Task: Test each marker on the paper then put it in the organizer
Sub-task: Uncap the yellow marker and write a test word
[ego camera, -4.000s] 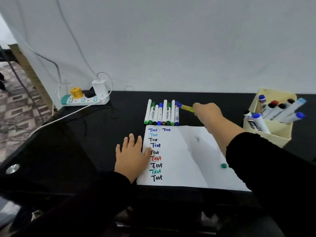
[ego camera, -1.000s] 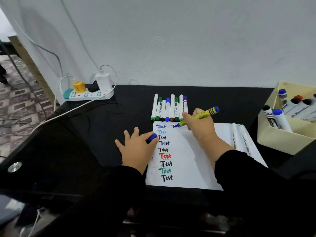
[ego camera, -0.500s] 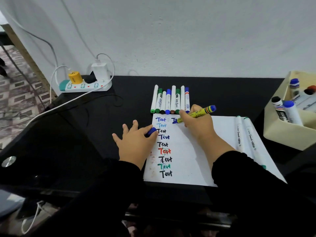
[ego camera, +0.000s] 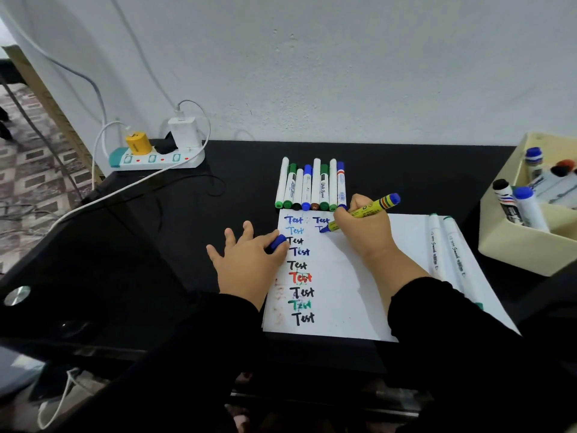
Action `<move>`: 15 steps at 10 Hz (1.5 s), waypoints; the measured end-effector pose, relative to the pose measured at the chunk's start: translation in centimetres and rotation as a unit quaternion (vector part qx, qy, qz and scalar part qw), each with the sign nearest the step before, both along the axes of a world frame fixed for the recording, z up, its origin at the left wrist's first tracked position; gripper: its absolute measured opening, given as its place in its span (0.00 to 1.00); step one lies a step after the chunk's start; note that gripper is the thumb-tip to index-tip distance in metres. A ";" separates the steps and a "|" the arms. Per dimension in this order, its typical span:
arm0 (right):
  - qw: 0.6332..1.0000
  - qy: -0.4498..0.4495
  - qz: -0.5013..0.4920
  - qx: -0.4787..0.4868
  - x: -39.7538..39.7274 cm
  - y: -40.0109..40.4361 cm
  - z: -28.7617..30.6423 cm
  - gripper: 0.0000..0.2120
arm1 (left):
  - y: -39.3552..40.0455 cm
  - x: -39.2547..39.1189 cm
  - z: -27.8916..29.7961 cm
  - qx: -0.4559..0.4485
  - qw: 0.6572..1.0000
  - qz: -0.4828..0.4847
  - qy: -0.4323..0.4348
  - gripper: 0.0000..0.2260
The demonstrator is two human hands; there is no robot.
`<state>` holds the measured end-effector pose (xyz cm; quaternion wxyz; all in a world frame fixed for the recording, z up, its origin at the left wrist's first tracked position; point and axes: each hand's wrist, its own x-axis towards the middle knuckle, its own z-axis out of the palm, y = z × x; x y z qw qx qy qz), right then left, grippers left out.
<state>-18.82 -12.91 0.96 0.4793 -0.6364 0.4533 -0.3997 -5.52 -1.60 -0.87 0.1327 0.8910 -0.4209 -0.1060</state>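
Note:
My right hand (ego camera: pixel 367 228) grips a yellow marker with a blue tip (ego camera: pixel 363 212), its tip touching the white paper (ego camera: pixel 343 292) below the second "Test" in the top row. My left hand (ego camera: pixel 249 262) lies flat on the paper's left edge and pinches the blue cap (ego camera: pixel 278 242) between thumb and finger. A row of several markers (ego camera: pixel 312 185) lies just beyond the paper. The cream organizer (ego camera: pixel 524 245) at the right holds several markers.
Two white markers with green caps (ego camera: pixel 446 245) lie on the paper's right side. A power strip (ego camera: pixel 156 157) with a yellow plug, a white charger and trailing cables sits at the back left of the black table. A white wall rises right behind.
The right hand picked the yellow marker from the row, the cap came off into the left hand, and the tip now rests on the paper, with a new stroke started.

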 end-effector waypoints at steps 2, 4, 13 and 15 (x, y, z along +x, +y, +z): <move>1.000 -0.001 -0.030 -0.003 0.0 -0.1 0.0 0.18 | -0.1 0.1 0.0 0.010 1.000 0.000 -0.006 0.21; 0.999 0.009 -0.029 -0.010 0.0 0.1 0.0 0.18 | -0.1 0.1 0.1 0.013 1.000 0.001 -0.005 0.21; 0.998 0.002 -0.067 -0.002 -0.2 -0.4 -0.1 0.18 | -0.1 0.2 0.1 0.021 1.000 -0.005 -0.009 0.22; 0.995 -0.030 -0.096 0.007 -0.4 -0.2 0.2 0.18 | 0.0 0.1 0.1 0.011 1.000 -0.004 -0.003 0.21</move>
